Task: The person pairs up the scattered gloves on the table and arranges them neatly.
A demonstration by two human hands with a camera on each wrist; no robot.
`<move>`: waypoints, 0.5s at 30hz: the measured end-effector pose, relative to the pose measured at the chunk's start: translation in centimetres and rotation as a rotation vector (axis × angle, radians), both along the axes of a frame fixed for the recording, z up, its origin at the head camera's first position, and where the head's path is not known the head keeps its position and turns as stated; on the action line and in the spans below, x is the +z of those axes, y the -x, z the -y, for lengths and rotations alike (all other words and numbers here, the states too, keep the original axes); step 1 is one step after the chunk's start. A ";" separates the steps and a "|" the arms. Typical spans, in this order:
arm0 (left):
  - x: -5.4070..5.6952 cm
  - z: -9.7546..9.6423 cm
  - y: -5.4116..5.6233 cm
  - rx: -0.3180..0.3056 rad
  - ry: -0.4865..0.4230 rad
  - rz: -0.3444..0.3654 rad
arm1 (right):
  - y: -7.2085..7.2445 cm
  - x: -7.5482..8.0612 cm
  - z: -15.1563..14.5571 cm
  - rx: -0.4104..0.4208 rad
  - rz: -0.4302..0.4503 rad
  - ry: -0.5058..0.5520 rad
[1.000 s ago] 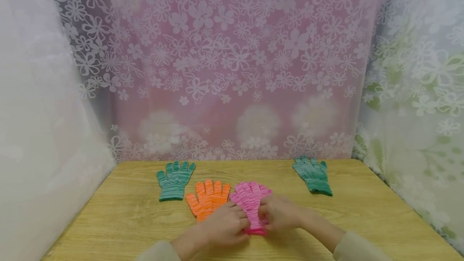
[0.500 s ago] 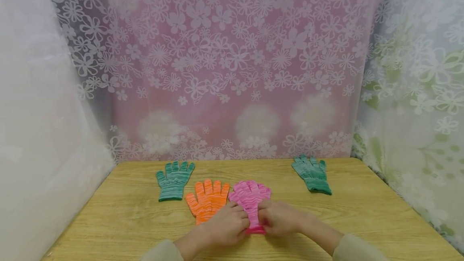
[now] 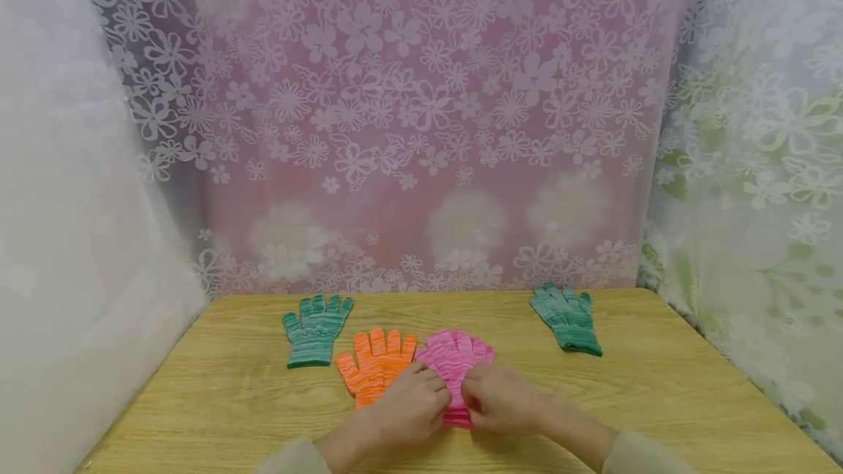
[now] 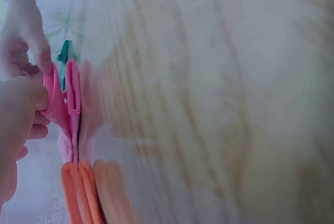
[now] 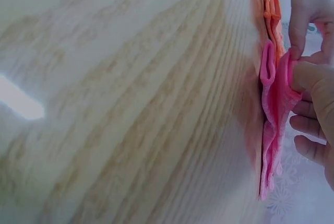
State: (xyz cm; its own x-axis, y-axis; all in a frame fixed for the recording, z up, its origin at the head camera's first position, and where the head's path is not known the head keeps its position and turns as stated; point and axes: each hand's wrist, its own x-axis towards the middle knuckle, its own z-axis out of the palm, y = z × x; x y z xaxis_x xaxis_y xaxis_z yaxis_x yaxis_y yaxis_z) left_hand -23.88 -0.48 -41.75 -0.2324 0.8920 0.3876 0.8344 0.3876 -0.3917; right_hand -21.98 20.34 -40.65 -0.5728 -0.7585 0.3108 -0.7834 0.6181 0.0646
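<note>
Two pink knitted gloves [image 3: 454, 357] lie stacked at the front middle of the table. My left hand [image 3: 415, 402] and right hand [image 3: 503, 399] pinch opposite sides of the upper glove's cuff [image 5: 286, 80], thumbs at its rim. Both wrist views show this cuff lifted and spread away from the lower glove's cuff [image 4: 73, 85], which stays near the table. Just left of the pink pair are orange gloves [image 3: 378, 368], layered on each other in the wrist views; my left hand and forearm hide their lower part in the head view.
A teal glove [image 3: 316, 335] lies flat at the back left of the wooden table [image 3: 217, 401]. Another teal glove [image 3: 568, 320] lies tilted at the back right. Flowered curtains [image 3: 421, 130] enclose the table at the back and sides.
My right hand has shifted slightly left, closer to my left hand, with the pink cuff between them. The orange and teal gloves stay where they were.
</note>
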 end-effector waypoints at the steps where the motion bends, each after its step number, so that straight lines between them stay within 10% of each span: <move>1: 0.0 0.0 0.0 0.000 0.001 -0.007 | 0.0 -0.1 0.0 0.014 -0.021 -0.001; 15: -0.3 0.4 0.4 -0.011 0.042 -0.062 | 0.1 -1.4 0.5 0.050 -0.115 -0.105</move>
